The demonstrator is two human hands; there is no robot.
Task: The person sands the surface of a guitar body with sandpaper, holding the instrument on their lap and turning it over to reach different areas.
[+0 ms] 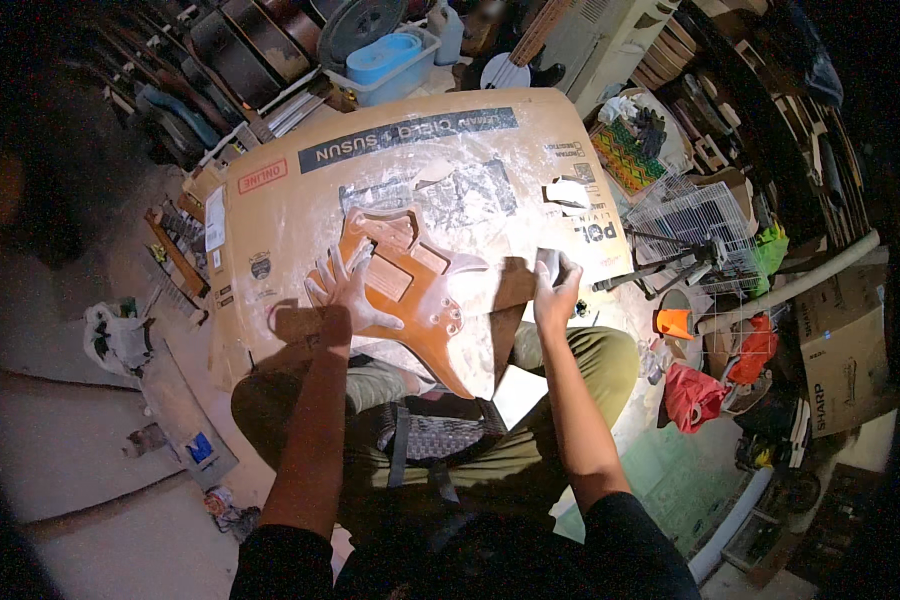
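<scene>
An orange-brown electric guitar body [425, 345], with cut-out cavities and pale dust on it, lies on a flat cardboard sheet [300, 225] before my knees. My left hand [348, 298] rests on the left side of the body, fingers spread and thumb pointing right. To the right of the body, my right hand [558, 290] is raised and closed around a small grey piece of sandpaper [548, 262], held between thumb and fingers. The sandpaper does not touch the guitar body. Part of the body's left edge is covered by my left hand.
On the cardboard are a white folded scrap [568, 194] and a pale scrap [435, 172]. A blue basin [383, 52] stands beyond. To the right are a black tripod [685, 258], a wire cage [705, 215] and an orange container [674, 322]. A plastic bag [117, 338] lies left.
</scene>
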